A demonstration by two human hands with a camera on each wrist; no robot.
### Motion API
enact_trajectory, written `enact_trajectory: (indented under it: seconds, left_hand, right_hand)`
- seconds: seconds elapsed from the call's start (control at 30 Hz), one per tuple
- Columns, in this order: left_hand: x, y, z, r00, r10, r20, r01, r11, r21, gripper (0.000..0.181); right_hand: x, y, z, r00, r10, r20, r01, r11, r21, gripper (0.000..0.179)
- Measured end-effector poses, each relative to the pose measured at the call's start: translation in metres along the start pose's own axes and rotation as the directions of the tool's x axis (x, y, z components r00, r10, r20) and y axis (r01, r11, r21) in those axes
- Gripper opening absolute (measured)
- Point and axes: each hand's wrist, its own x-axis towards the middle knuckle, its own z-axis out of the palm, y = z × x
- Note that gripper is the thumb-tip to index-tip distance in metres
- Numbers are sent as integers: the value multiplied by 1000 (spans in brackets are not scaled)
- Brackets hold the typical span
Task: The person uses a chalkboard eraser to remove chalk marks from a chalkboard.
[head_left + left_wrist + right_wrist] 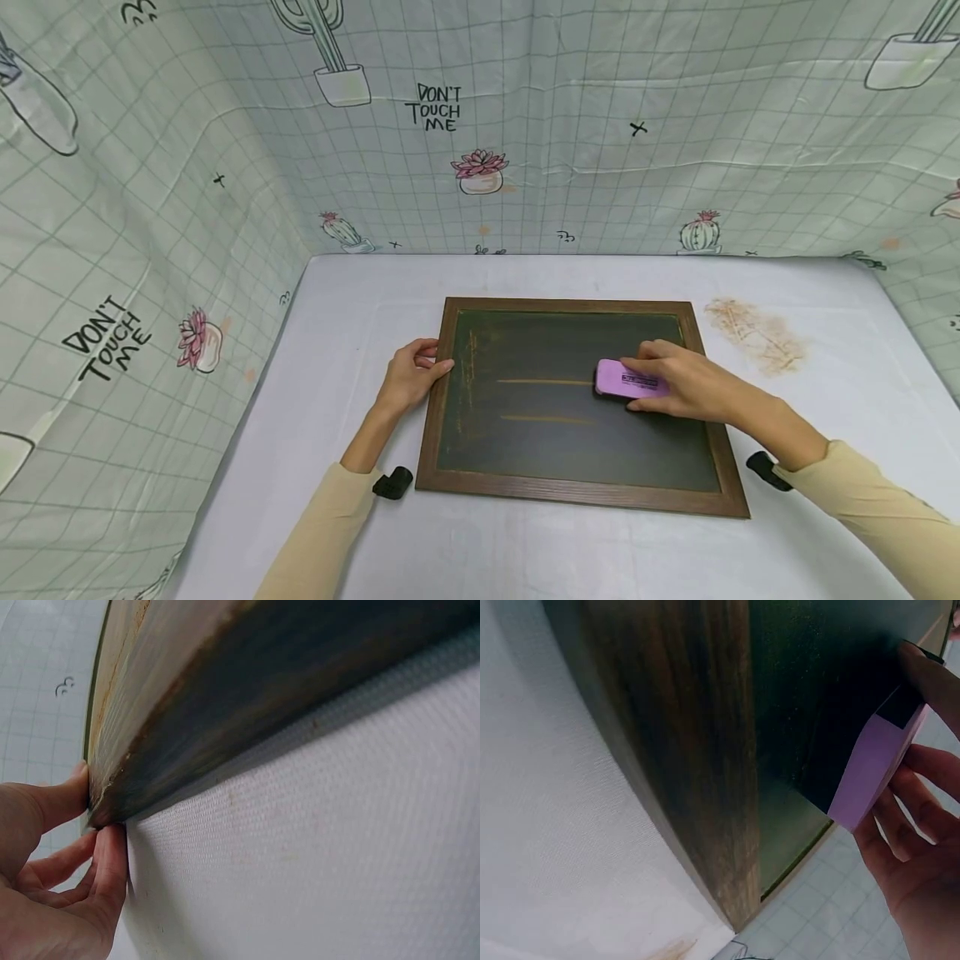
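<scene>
A chalkboard with a brown wooden frame lies on the white table, two orange chalk lines across its middle and a smeared patch near its left side. My right hand grips a purple eraser between thumb and fingers, its dark underside against the board right of the lines. In the right wrist view the eraser shows its purple side under the fingers. At the board's left edge, my left hand pinches the frame; in the left wrist view the thumb is on the frame's face and fingertips meet its outer edge.
Orange-brown chalk smudges mark the white table beyond the board's right side. A light-green gridded cloth printed with potted plants hangs behind the table and along both sides. Black bands with small boxes are at both wrists.
</scene>
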Motion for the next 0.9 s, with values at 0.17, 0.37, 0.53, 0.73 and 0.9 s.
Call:
enact_trajectory:
  seconds: [0.17,0.37,0.53,0.73,0.9]
  left_hand:
    - [0,0,0,1000,7,2,-7,1000,2,49]
    - [-1,1,-1,1000,5,8,-5,1000,-5,50]
    - [-1,2,-1,1000,4,10,-4,1000,-5,50]
    - [0,0,-1,1000,-1,15,1,1000,-9,50]
    - [1,-1,-1,1000,4,16,-4,1000,-11,50]
  right_hand:
    - [5,-3,3,1000,13,3,-13,1000,2,52]
    - [13,-6,6,999,27,26,-28,1000,9,52]
    - [19,-9,8,997,53,57,-55,998,25,53]
    - [27,-13,10,995,55,79,-58,998,37,53]
    - [34,-13,13,993,58,99,-64,996,58,52]
